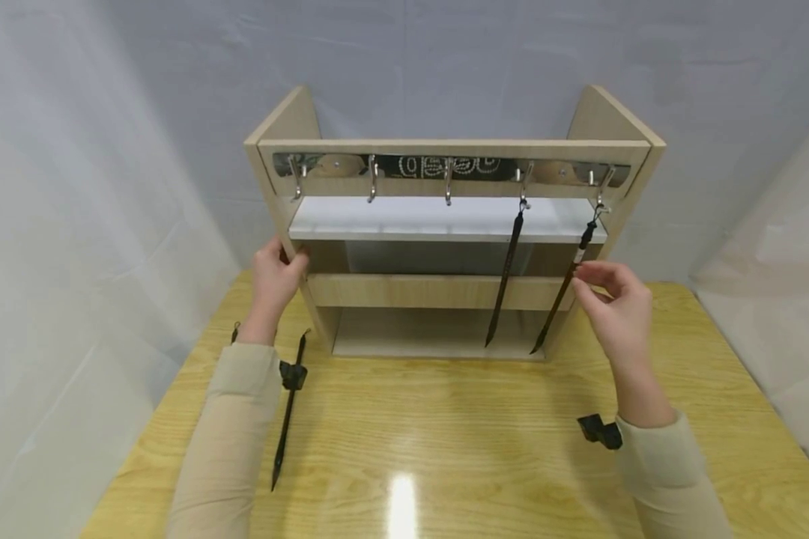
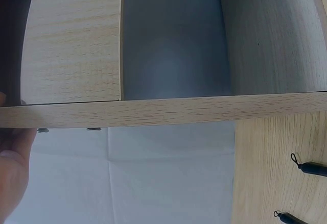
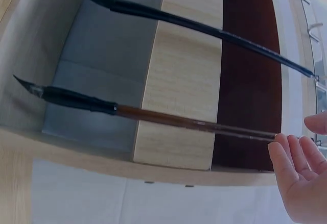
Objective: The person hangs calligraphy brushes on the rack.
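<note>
My left hand [image 1: 278,273] grips the left side panel of a small wooden shelf [image 1: 404,292]; in the left wrist view, parts of the hand [image 2: 13,170] show on both faces of the panel edge. A brown-handled writing brush [image 1: 558,303] hangs tip down by its loop from the rightmost hook [image 1: 605,183]. Fingertips of my right hand [image 1: 616,311] are right at its upper handle. In the right wrist view, thumb and fingers [image 3: 291,155] stand apart beside that handle. A second, dark brush [image 1: 505,277] hangs from the hook to its left.
A hook rail [image 1: 411,166] runs along the shelf's top front, with bare hooks on its left side. On the wooden table [image 1: 445,434] a dark brush [image 1: 288,412] lies left of the shelf. Another brush loop [image 1: 236,329] shows behind my left wrist. Pale cloth [image 1: 445,67] hangs behind.
</note>
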### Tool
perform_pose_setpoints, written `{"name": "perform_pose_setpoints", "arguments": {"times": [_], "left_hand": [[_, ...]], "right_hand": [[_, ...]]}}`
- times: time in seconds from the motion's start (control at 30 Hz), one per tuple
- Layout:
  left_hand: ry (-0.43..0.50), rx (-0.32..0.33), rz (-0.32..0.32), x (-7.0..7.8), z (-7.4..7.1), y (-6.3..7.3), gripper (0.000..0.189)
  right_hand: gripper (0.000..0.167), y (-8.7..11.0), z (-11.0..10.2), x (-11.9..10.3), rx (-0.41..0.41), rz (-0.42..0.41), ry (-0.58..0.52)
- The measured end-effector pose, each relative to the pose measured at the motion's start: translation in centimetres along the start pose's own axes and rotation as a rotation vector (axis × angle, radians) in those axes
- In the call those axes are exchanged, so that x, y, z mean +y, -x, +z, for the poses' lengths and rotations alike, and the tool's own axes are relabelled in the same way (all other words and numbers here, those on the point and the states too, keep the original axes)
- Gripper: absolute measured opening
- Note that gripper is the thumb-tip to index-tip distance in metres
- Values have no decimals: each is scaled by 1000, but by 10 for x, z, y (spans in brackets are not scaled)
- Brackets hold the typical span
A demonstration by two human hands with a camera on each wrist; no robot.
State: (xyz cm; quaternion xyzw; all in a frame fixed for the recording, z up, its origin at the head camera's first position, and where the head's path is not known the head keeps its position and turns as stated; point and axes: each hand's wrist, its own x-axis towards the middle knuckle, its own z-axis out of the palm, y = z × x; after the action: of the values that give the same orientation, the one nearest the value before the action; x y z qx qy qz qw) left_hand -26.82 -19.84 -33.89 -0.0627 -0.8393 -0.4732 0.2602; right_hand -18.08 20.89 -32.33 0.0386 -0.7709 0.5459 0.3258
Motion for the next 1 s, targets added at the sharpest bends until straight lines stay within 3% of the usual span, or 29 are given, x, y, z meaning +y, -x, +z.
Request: {"name": "perform_pose_setpoints", "arguments": {"times": [0.87,1.0], "left_hand": [[0,1,-8,2,-1,1,18],[-3,8,-1,2,-1,1,18]], "right_hand": [[17,-21,-25,20,128,155,-51],[14,-24,-26,23,137,173,10]]}}
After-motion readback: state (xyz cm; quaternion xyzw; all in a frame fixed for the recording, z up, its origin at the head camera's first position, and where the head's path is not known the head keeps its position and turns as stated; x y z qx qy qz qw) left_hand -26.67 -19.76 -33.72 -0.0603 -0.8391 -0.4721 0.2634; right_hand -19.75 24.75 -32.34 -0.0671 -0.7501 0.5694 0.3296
